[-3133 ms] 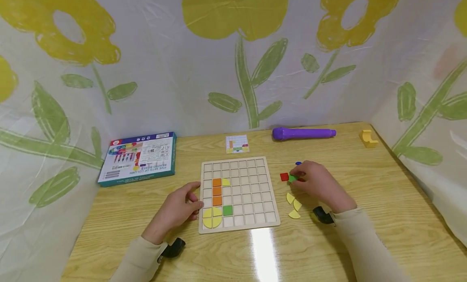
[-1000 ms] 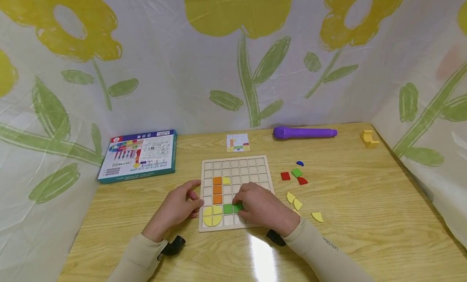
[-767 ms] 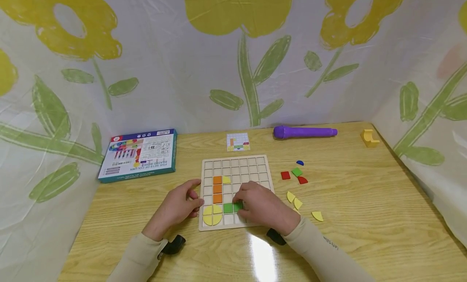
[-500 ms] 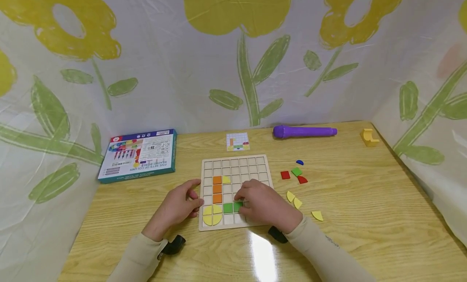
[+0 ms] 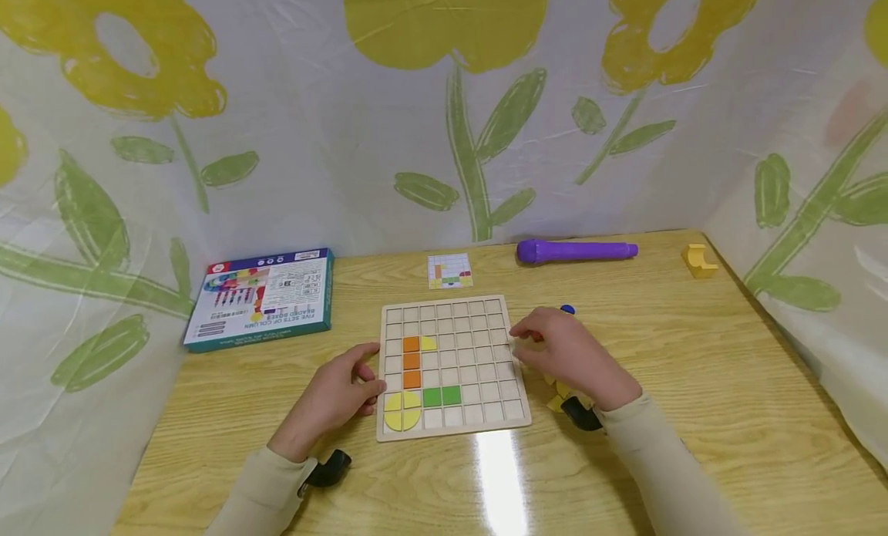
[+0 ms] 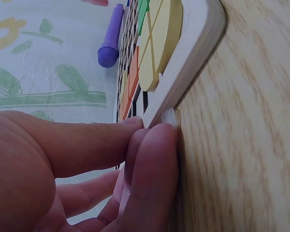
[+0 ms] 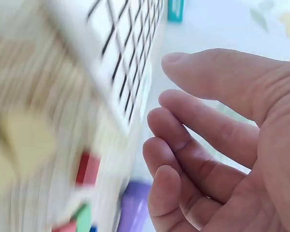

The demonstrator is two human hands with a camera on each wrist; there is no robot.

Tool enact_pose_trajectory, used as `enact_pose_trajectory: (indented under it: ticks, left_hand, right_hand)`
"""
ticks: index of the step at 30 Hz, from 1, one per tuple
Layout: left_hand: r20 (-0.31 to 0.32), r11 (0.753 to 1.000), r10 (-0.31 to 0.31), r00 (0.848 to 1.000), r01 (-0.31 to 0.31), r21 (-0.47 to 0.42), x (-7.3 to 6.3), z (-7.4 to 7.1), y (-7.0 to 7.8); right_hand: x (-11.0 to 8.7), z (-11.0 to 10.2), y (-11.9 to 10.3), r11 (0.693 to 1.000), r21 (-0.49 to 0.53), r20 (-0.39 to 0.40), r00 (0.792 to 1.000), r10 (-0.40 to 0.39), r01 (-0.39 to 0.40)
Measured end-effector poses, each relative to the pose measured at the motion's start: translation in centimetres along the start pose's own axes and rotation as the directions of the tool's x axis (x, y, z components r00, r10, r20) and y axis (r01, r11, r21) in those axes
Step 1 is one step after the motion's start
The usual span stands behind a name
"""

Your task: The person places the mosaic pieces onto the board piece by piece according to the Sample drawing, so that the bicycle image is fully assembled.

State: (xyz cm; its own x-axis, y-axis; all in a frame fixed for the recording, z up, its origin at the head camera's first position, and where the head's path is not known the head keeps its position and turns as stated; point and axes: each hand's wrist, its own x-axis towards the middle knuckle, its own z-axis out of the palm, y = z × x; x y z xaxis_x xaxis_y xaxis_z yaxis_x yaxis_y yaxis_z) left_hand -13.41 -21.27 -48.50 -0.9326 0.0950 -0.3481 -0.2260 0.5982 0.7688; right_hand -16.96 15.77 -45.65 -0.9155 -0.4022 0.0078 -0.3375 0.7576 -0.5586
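Thumb and fingers apart, the right hand (image 5: 572,356) holds nothing beside the board (image 5: 486,355); the left hand (image 5: 335,389) pinches the board's edge. Yellow tiles (image 5: 393,420), orange tiles (image 5: 412,360) and green tiles (image 5: 451,396) occupy ten squares; yellow wedges (image 7: 29,140), a red square (image 7: 88,169) and a blue piece (image 5: 567,309) lie unplaced.

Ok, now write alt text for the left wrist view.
The left hand holds the edge of a wooden grid board on a table. Yellow pieces, green pieces and orange pieces sit in its cells; a purple microphone lies beyond.
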Motion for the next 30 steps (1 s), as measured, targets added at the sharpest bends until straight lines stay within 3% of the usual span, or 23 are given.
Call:
enact_pose_trajectory:
  ticks: [11, 30]
  left_hand:
    - [-0.006, 1.0, 0.002, 1.0, -0.002, -0.008, -0.1, -0.1, 0.1]
    - [-0.01, 1.0, -0.02, 1.0, 0.02, -0.016, -0.1, 0.1, 0.1]
  right_hand:
    - [-0.6, -2.4, 4.7, 0.99, -0.042, -0.077, 0.989, 0.129, -0.132]
    - [0.0, -2.2, 6.1, 0.975, -0.112, -0.087, 0.979, 0.183, -0.192]
